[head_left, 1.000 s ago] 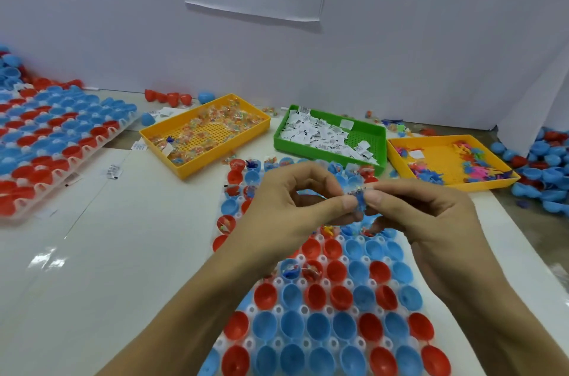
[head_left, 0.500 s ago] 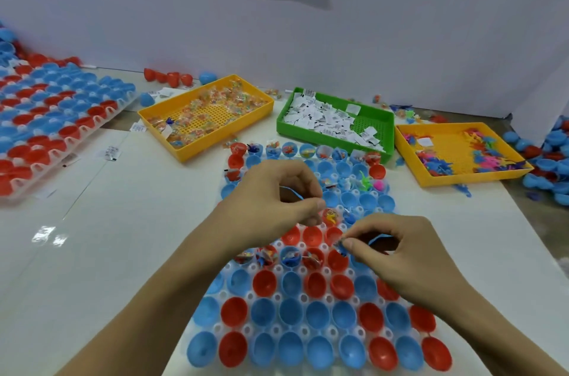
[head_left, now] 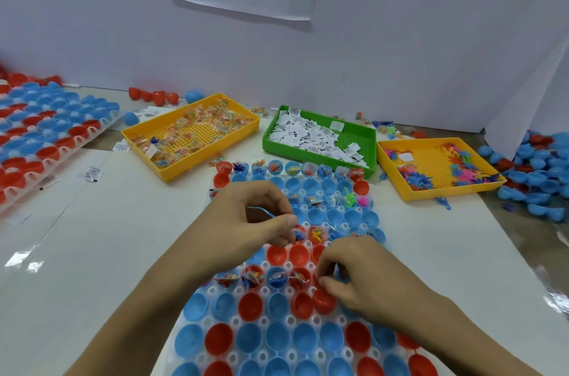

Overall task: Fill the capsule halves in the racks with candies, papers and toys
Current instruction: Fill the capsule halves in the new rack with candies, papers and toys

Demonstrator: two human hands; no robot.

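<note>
A white rack (head_left: 234,321) of red and blue capsule halves lies in front of me. Its far rows and one middle row hold candies, papers and toys; the near rows look bare inside. My left hand (head_left: 246,218) hovers over the rack's middle and pinches a small blue toy (head_left: 261,211). My right hand (head_left: 354,271) is lower, its curled fingertips pinching something small at a red capsule half (head_left: 323,301); what it pinches is hidden. Behind the rack stand the candy tray (head_left: 191,135), the green paper tray (head_left: 320,138) and the toy tray (head_left: 437,166).
A second rack (head_left: 46,135) of red and blue halves lies at the far left. Loose blue and red halves (head_left: 535,172) are heaped at the right edge. A few red halves (head_left: 154,95) sit by the white back wall. Stray paper slips (head_left: 92,174) lie on the table.
Both hands have parted and dropped from chest height toward the rack. My right hand moved down to the middle row; my left stayed higher with a blue toy.
</note>
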